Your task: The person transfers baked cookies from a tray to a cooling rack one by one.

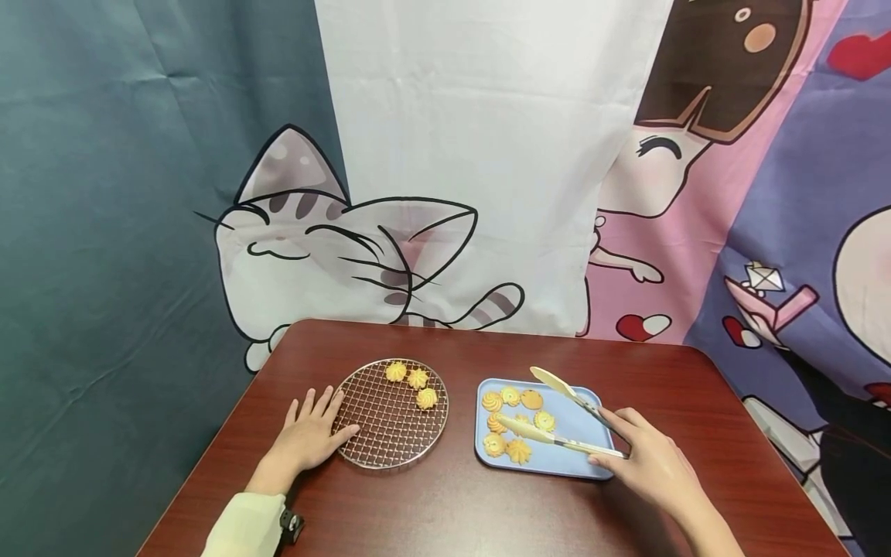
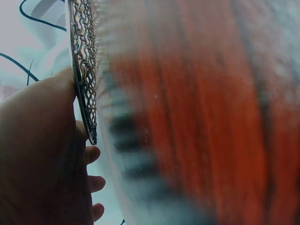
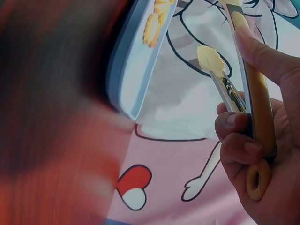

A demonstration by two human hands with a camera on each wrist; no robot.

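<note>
My right hand (image 1: 657, 464) grips a pair of tongs (image 1: 581, 446) with pale tips, its arms spread apart. The tongs reach over a blue tray (image 1: 578, 464) holding several cookies (image 1: 518, 451); one arm hides part of a cookie beneath it. In the right wrist view, thumb and fingers curl round the tan tong handle (image 3: 260, 108). My left hand (image 1: 306, 437) lies at the left edge of a round wire rack (image 1: 390, 433), fingers spread and thumb touching its rim. Three piped cookies (image 1: 418, 378) sit on the rack's upper right.
Rack and tray stand side by side on a dark red wooden table (image 1: 418, 510). A cartoon-printed cloth (image 1: 445, 155) hangs behind the table's far edge. A black wristband (image 1: 291, 526) is on my left wrist.
</note>
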